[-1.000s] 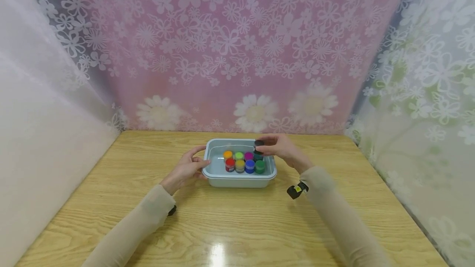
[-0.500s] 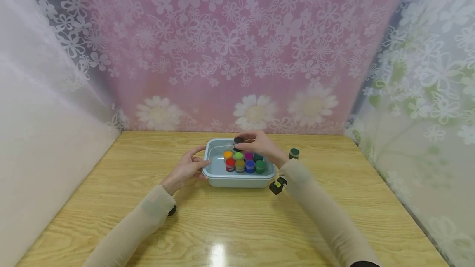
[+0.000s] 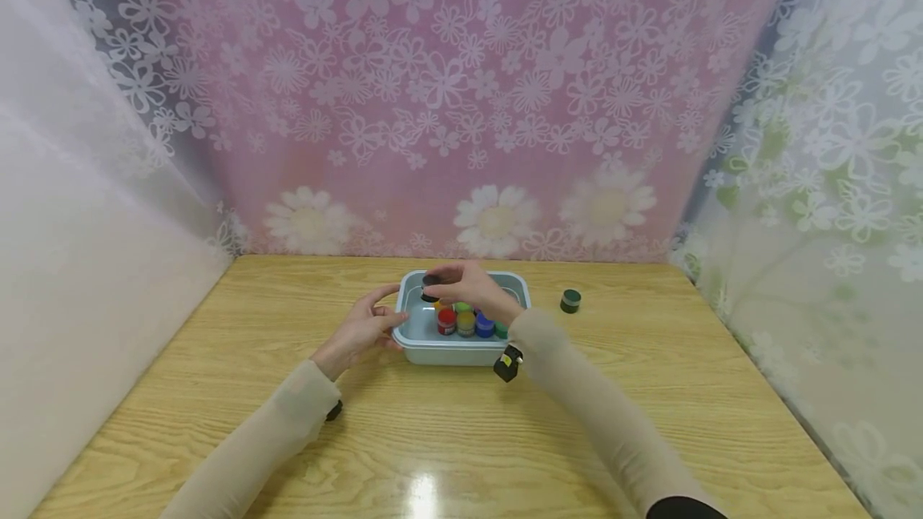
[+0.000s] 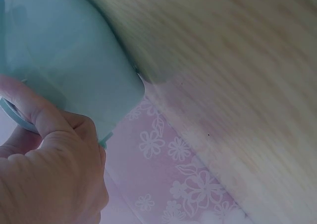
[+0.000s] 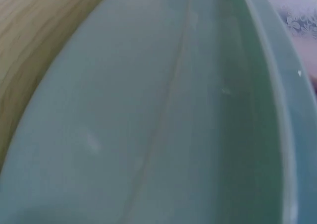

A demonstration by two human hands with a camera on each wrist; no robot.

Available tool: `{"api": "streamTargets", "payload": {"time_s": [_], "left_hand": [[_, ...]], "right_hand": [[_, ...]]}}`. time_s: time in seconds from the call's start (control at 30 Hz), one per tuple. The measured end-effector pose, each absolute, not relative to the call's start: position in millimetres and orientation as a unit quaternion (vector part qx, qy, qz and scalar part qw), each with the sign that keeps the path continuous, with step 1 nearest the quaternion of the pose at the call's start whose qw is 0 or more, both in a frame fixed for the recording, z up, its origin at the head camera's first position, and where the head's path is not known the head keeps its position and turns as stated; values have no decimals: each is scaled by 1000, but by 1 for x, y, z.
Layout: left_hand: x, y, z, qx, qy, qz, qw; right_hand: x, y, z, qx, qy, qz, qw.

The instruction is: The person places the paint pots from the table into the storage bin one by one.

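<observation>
A pale blue plastic basin (image 3: 461,354) stands on the table, and my left hand (image 3: 360,327) grips its left rim. In the left wrist view the fingers of that hand (image 4: 59,159) curl over the rim of the basin (image 4: 74,60). My right hand (image 3: 469,288) pinches a small black-lidded jar (image 3: 431,288) above the basin's back left part. Below it stand small paint jars: a red jar (image 3: 447,322), an ochre jar (image 3: 465,323) and a blue jar (image 3: 485,324) in front, others partly hidden by the right hand. The basin's wall (image 5: 124,100) fills the right wrist view.
A dark green jar (image 3: 570,301) stands on the wooden table (image 3: 433,439) to the right of the basin. A pink flowered curtain (image 3: 461,102) hangs behind the table, with pale cloth on both sides.
My right hand has carried the black-lidded jar leftward over the basin, from its right side to its left. The dark green jar came into sight behind the arm. The left hand has stayed put.
</observation>
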State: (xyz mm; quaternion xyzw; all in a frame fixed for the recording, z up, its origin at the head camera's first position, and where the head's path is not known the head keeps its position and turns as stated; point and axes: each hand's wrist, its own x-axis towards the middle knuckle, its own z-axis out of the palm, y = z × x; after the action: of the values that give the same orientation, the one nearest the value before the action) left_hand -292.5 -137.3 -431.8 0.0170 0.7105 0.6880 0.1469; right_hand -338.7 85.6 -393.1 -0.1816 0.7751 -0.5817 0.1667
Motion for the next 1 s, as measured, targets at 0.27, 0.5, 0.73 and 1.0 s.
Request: {"api": "streamTargets", "payload": {"time_s": [0.27,0.5,0.73,1.0], "left_hand": [[-292,-137,-431,24,711,686,151],[-293,-137,-430,27,711,685,156],[-292,-138,-432,30,710,686,156],[-292,-138,-431,25,710,686,156]], "right_hand": [[-341,65,-398,-172,794,-564,148],[-348,63,-403,-145,822,-536,131],[-354,58,-410,-164,847,-494,110],[-357,54,-414,-158,873,-450,100]]}}
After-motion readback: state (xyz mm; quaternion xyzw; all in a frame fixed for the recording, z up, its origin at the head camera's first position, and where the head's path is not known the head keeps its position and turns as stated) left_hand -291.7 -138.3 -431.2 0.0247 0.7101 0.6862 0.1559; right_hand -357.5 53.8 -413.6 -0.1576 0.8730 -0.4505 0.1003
